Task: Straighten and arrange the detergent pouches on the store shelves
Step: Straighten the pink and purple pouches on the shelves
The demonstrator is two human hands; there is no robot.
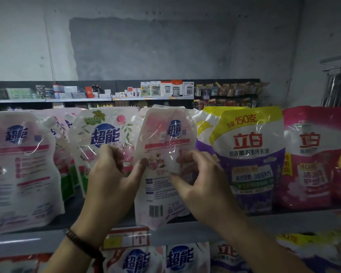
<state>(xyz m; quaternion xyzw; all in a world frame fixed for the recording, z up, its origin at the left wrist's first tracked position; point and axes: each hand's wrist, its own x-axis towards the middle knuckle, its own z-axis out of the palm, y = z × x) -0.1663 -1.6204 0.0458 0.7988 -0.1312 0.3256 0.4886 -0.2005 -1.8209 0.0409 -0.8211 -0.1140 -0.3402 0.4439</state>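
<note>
The pouch [159,190] stands nearly upright at the front edge of the shelf [185,232], with its bottom hanging over that edge. We grip it at mid-height, left hand [114,174] pinching its left edge and right hand [199,182] curled onto its right side. Its long axis rises from our grip, top tipped slightly right, so we judge the base must go back.

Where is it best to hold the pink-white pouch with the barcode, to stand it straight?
Take the pink-white pouch at its two side edges, about mid-height, one hand from each side, as the left hand and right hand do. It is flat and soft, and its lower corner hangs over the shelf edge, so a two-sided hold probably steadies it best.
</note>
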